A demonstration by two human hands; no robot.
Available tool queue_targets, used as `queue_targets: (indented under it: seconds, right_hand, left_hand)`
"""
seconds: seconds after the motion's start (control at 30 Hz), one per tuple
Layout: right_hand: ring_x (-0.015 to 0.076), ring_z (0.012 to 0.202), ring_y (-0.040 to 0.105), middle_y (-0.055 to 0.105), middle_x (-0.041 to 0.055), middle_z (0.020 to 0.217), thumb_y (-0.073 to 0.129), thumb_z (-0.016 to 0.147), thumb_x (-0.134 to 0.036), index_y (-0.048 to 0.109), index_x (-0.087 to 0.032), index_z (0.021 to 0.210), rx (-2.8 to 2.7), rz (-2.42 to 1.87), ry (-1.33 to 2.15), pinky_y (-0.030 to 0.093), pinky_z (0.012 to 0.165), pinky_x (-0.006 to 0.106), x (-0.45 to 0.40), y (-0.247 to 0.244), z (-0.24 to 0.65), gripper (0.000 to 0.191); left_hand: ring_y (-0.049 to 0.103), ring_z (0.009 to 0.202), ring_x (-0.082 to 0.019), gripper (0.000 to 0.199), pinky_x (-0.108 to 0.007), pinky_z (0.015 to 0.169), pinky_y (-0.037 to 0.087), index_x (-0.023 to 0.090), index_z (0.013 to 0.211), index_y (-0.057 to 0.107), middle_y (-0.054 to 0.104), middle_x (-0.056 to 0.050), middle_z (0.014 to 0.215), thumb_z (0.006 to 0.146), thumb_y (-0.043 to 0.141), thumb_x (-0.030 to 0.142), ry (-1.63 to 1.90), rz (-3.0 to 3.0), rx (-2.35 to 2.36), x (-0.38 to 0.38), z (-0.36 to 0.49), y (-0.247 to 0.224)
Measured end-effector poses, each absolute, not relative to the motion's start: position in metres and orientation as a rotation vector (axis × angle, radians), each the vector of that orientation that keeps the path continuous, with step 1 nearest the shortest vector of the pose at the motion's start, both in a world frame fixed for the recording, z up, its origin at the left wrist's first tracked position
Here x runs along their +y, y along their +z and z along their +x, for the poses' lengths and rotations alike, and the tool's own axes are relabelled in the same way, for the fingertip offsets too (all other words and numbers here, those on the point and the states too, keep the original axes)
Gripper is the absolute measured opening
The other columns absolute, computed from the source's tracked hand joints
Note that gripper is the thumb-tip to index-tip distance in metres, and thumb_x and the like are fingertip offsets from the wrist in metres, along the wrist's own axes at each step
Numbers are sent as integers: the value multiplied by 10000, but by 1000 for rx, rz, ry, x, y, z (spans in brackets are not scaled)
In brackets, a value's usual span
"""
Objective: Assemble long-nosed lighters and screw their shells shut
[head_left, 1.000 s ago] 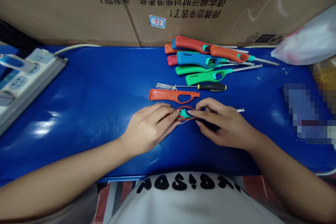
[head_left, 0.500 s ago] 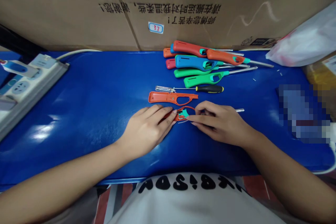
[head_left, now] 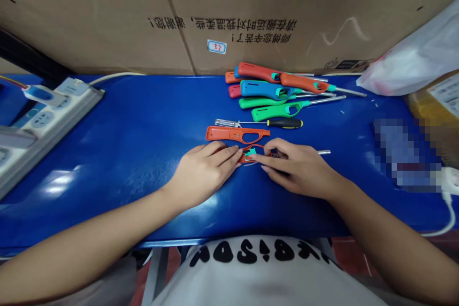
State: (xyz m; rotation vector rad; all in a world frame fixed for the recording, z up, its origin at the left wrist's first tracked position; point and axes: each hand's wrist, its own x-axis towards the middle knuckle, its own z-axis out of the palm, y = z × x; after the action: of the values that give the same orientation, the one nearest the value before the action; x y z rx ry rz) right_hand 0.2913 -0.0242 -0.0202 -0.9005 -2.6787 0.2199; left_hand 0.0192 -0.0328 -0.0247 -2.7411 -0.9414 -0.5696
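Observation:
An opened orange gas lighter (head_left: 247, 158) lies on the blue table, its inner parts exposed and its metal tube poking out to the right. My left hand (head_left: 206, 172) is closed over its handle end and covers most of it. At the trigger opening, fingers of my right hand (head_left: 296, 165) press on the teal trigger (head_left: 251, 153), while the thumb and other fingers are closed around the tube end. Just beyond lies the loose orange half shell (head_left: 224, 134), inner side up. Behind that rest a clear-handled screwdriver (head_left: 225, 123) and a black-and-yellow screwdriver (head_left: 287, 124).
Several assembled lighters (head_left: 265, 90) in red, blue, green and orange are piled at the back. A cardboard box (head_left: 107, 24) walls off the far edge. A power strip (head_left: 46, 119) stands left; a plastic bag (head_left: 409, 52) and a blurred-out object (head_left: 405, 153) are right.
The teal trigger sits slightly lower and flatter in the orange shell, with my right fingertip on it. Both hands keep their places; the camera view has tilted up a little.

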Motion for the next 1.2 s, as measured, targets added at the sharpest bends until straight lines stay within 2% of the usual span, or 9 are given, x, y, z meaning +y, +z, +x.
queue_targets:
  seconds: [0.13,0.33,0.63,0.87,0.97,1.07,1.13,1.2]
  right_hand:
    - [113,733,554,613,80,1167,472,1040,-301,562,-248,1399,-2680,-981,203,437,614,260,-23,-20,292,373]
    - [164,779,556,613,88,1103,469,1039,-356,595,-264,1385,-2782,-1046,53,399,592,274,-27,-20,284,380]
    - [136,836,569,570,82,1148,486,1023,-232,549,-245,1414,-2538,-959,489,510,716,284,-21,-16,297,396]
    - [181,821,598,618,109,1115,453,1026,-253,574,-181,1385,-2804,-920,206,516,646,325,-26,-17,292,386]
    - [159,814,615,620,94,1135,470,1025,-241,554,-214,1398,-2675,-938,328,529,655,305,-25,-18,292,384]
    - [157,877,644,621,81,1148,525,999,-201,525,-259,1423,-2456,-974,363,542,690,284,-22,-18,296,428]
    - [161,902,653,627,72,1130,565,972,-174,554,-262,1389,-2394,-988,305,538,695,277,-20,-18,300,426]
    - [161,907,651,631,67,1108,593,951,-158,611,-240,1303,-2398,-990,282,537,722,279,-18,-17,301,361]
  left_hand:
    - [714,1023,-231,302,-345,793,597,145,1297,661,775,-83,1135,1017,575,220,-578,-2767,-980,-31,19,-25]
    - [699,1008,-231,246,-329,751,554,161,1221,708,771,-85,1104,1007,597,209,-563,-2804,-1000,-31,20,-28]
    - [686,1032,-236,224,-347,748,531,164,1192,714,768,-75,1141,1013,594,223,-547,-2765,-960,-29,19,-30]
    - [687,1044,-244,232,-342,739,540,162,1205,709,766,-81,1143,1003,609,220,-507,-2767,-953,-28,19,-31]
    - [702,1021,-246,217,-353,766,567,154,1178,716,777,-78,1112,1003,606,222,-612,-2786,-952,-26,19,-32]
    - [711,1036,-244,308,-376,847,592,134,1279,664,764,-99,1165,1002,615,260,-798,-2877,-996,-23,18,-30]
    - [694,1110,-238,413,-379,944,582,133,1363,607,728,-121,1249,987,647,300,-953,-2963,-1071,-20,15,-25]
    - [672,1148,-230,412,-374,990,563,152,1357,615,713,-119,1270,976,664,303,-1080,-2977,-1170,-13,11,-19]
